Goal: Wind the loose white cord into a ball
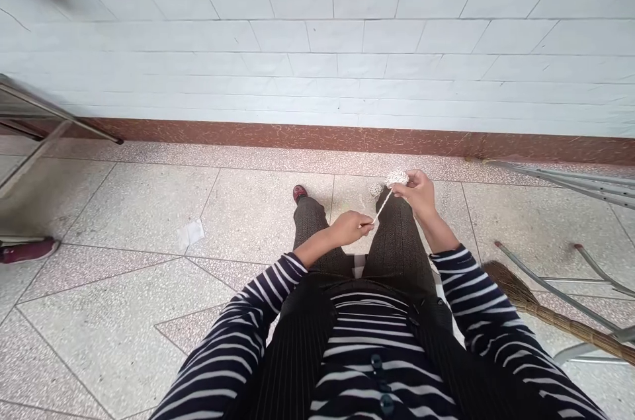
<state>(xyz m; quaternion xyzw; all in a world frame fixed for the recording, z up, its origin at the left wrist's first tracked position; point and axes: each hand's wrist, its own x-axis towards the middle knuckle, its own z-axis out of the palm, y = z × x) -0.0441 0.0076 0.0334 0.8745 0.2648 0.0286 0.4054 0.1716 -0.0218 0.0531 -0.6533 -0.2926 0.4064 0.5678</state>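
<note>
"Stripes come first: a dark blue cloth shirt with white stripes (342, 387) and round, dark buttons. What do you see in the hands?"

"From where I stand, the right hand (418, 194) has a round ball of white twisted string (397, 178). Thumb and fingers are closed on its side, up by the right knee of the dark grey patterned trousers (394, 235)."

"And the left hand (353, 228)?"

"Its thumb and fingers are pinched together on a thin bit of the string. It runs straight between the two hands (it looks pulled tight to me)."

"What's around them?"

"A flat white scrap (191, 233) lies on the speckled stone floor (133, 208), over on the left. On the right, near the striped sleeve, is a brown straw broom (516, 288), next to some bent silver metal legs (550, 284). I see one dark red shoe (299, 192), too, beyond the left knee."
</note>
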